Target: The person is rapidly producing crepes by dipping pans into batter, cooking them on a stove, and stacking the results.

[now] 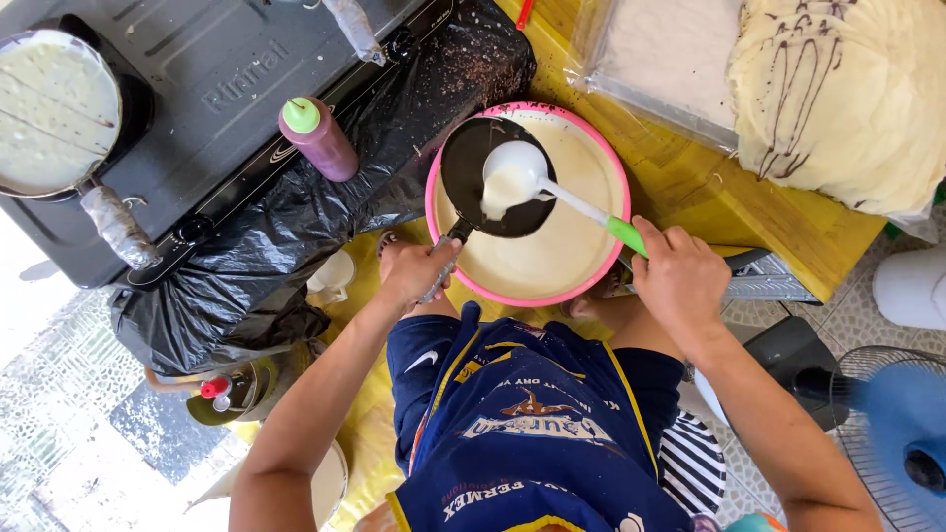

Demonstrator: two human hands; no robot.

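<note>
Head view: my left hand [419, 274] is closed around the handle of the small black pan [498, 177], held over the pink basin [619, 177] of pale batter, while my right hand [680, 281] grips the green-handled ladle [512, 177], half full of batter. I judge I am filling the pan; next the ladle must tip gently. Far left, another pan [54, 108] of batter sits on the stove [217, 59].

Both my arms reach forward from my body, bare to the elbow and bent a little — the left one angling in from the lower left, the right from the lower right. My left hand [418, 273] is curled in a closed grip, knuckles up. My right hand [680, 278] is fisted too — thumb on top, wrist straight.
</note>
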